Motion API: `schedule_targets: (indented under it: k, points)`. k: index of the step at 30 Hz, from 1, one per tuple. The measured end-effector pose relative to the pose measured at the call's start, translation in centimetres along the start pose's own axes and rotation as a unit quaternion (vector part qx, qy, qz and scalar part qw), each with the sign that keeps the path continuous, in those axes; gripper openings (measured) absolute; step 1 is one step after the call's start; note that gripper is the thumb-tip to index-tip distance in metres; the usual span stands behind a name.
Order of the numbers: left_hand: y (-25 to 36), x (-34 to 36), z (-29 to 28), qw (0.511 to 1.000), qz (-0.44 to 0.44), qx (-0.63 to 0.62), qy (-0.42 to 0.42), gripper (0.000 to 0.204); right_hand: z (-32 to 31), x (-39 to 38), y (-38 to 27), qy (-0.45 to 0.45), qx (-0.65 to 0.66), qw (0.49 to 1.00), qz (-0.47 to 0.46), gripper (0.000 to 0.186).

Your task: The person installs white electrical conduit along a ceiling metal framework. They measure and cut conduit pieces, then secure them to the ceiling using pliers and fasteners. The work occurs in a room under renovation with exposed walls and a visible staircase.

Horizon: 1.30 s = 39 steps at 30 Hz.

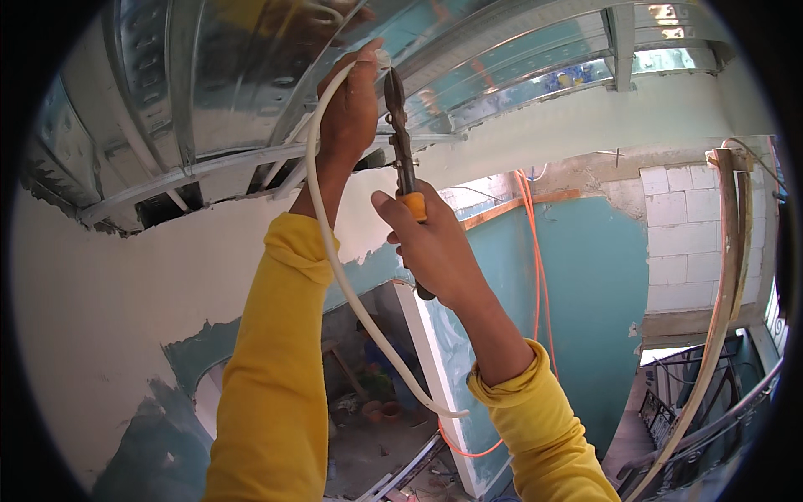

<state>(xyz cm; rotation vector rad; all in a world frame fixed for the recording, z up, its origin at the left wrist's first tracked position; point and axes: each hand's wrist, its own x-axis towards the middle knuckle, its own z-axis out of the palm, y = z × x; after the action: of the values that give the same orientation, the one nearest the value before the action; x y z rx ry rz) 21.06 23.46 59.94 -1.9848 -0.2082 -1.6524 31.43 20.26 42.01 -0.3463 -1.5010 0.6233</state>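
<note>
Overhead, my left hand (350,113) is closed around the upper end of a white cable (365,316), close under the shiny metal ceiling framing (234,71). From there the cable loops past my left sleeve and hangs down to a loose end between my arms. My right hand (435,247) grips a pair of pliers (400,138) with orange and black handles, held upright. The jaws point up beside the cable's pale end (383,58) at my left fingertips. Whether they touch it, I cannot tell.
Orange cords (533,251) hang along a teal wall panel (585,276). A wooden post (726,243) leans at the right, near a dark metal railing (711,435). Below is a doorway with flower pots (381,410) on the floor. White blocks (682,213) fill a wall opening.
</note>
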Motion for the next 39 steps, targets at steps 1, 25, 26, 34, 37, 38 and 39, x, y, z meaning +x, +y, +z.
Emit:
schedule_targets:
  k: [1, 25, 26, 34, 37, 38, 39]
  points:
    - [0.2, 0.0, 0.0, 1.000, -0.006, -0.012, -0.002, 0.056, 0.5, 0.3, 0.0, -0.004, 0.029, 1.000, -0.006, 0.053]
    - [0.2, 0.3, -0.4, 0.997, -0.053, -0.041, -0.022, 0.056, 1.6, 1.6, -2.3, -0.016, -0.015, 0.999, 0.024, 0.056]
    - [0.3, 0.4, -0.2, 0.997, -0.059, -0.045, -0.023, 0.056, 1.4, 1.8, -1.9, -0.023, -0.004, 1.000, 0.001, 0.055]
    - [-2.1, 0.2, -1.0, 0.991, 0.048, 0.126, 0.021, 0.041, -1.9, 1.3, -3.0, -0.148, 0.065, 0.987, 0.026, 0.042]
    - [-2.0, 0.3, -0.9, 0.990, 0.015, 0.139, 0.009, 0.044, -2.7, 2.1, -2.8, -0.140, -0.043, 0.989, 0.002, 0.046]
    - [-2.1, 0.5, -0.9, 0.988, 0.032, 0.153, 0.011, 0.045, -2.6, 2.1, -2.5, -0.128, -0.070, 0.989, -0.009, 0.047]
    - [-2.3, 0.7, -1.0, 0.985, 0.048, 0.166, 0.014, 0.045, -1.9, 2.1, -2.0, -0.082, -0.081, 0.993, -0.010, 0.048]
